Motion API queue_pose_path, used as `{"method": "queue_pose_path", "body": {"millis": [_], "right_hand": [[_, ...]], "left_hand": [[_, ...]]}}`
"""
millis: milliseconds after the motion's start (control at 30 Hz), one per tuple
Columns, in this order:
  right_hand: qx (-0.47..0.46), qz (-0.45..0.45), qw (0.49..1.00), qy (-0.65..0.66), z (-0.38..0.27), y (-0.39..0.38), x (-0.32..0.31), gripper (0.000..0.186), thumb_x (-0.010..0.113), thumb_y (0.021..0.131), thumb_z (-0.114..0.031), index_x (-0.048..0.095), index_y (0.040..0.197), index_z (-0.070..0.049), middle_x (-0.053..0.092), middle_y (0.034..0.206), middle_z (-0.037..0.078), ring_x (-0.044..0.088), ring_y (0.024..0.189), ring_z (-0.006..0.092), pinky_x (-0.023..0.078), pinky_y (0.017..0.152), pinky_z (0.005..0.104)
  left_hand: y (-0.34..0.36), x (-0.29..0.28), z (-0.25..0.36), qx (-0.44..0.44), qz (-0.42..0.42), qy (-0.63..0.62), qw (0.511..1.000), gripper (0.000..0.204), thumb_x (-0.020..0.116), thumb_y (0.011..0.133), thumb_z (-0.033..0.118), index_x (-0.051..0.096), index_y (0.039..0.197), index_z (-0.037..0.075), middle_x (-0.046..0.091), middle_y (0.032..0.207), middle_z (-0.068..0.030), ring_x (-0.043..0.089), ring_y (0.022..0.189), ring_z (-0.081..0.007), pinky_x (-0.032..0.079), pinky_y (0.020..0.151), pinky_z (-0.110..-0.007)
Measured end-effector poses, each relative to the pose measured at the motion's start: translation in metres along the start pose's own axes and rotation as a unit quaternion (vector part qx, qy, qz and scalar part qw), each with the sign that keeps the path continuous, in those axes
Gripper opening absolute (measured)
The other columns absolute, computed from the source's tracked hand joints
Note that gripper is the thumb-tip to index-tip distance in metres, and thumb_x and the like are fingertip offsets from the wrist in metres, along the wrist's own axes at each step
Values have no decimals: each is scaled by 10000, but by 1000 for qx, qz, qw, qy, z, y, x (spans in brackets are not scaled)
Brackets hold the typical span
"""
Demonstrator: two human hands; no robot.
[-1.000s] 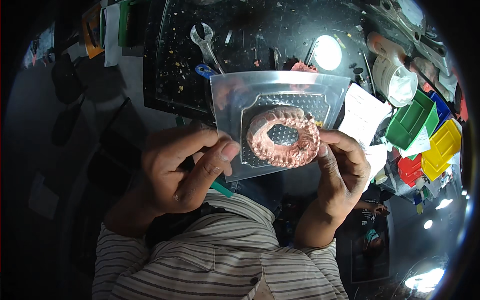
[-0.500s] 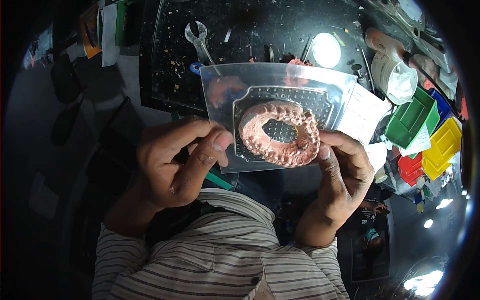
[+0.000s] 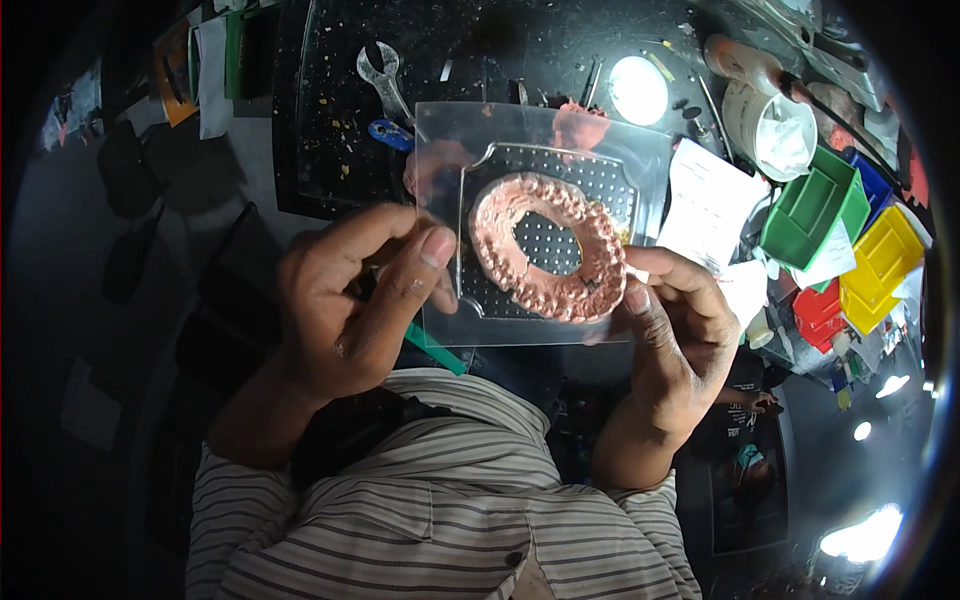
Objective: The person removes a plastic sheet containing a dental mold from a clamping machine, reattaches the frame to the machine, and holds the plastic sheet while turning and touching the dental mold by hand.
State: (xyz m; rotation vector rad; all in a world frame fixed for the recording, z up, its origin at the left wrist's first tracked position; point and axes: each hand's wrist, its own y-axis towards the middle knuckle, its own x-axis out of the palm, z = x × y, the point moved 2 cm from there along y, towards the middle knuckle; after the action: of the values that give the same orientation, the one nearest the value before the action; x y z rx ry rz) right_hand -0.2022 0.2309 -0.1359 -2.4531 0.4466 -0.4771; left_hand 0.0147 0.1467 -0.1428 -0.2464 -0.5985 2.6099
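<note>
The clear sheet (image 3: 610, 182) has tilted, its edges pinched by left fingers (image 3: 437, 247) and, beside the cast (image 3: 492, 232), right fingers (image 3: 637, 297).

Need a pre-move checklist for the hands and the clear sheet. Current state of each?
1. Left hand pinching the clear sheet's left edge: ok.
2. Right hand pinching its right edge, beside the pink model: ok.
3. Model firmly fixed to sheet: cannot tell.
4. Wrench on the table, apart from both hands: ok.
5. Table free of scraps: not ok, bits scattered.
</note>
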Motion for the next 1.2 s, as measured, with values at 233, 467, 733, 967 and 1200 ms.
{"method": "queue_pose_path", "body": {"millis": [233,467,733,967,1200], "right_hand": [[21,6,1000,-5,-26,-42,12,259,548,932,73,549,1186,128,672,1003,199,689,786,208,611,646,311],[2,1,998,-63,-44,-85,41,285,621,924,10,569,1191,94,680,990,163,697,775,188,605,652,302],[-39,-8,995,-95,-60,-108,75,270,589,911,60,581,1179,98,676,1021,166,699,800,205,594,659,291],[-51,48,995,-66,-38,-71,49,241,594,926,9,586,1160,67,677,1000,152,679,761,186,567,626,283],[-66,140,986,-66,26,43,10,170,598,916,28,588,1085,39,677,931,117,657,669,162,518,529,282]], "left_hand": [[-4,-1,0,-63,-29,-70,995,198,613,944,130,613,845,-42,542,614,-1,511,573,-48,377,528,-220],[-30,-24,16,-56,-89,-75,992,234,604,940,199,615,841,-13,475,598,16,387,573,-32,324,537,-251],[-48,-61,53,-7,-128,-26,991,253,545,945,137,619,1054,-79,656,843,-94,663,799,-150,501,748,-292],[-29,-101,49,54,25,20,998,306,611,946,265,675,973,-33,607,682,-27,516,586,-55,401,553,-229],[8,-140,68,-9,91,-256,962,246,574,864,5,598,1092,-84,542,763,-55,409,577,-67,360,546,-250]]}}
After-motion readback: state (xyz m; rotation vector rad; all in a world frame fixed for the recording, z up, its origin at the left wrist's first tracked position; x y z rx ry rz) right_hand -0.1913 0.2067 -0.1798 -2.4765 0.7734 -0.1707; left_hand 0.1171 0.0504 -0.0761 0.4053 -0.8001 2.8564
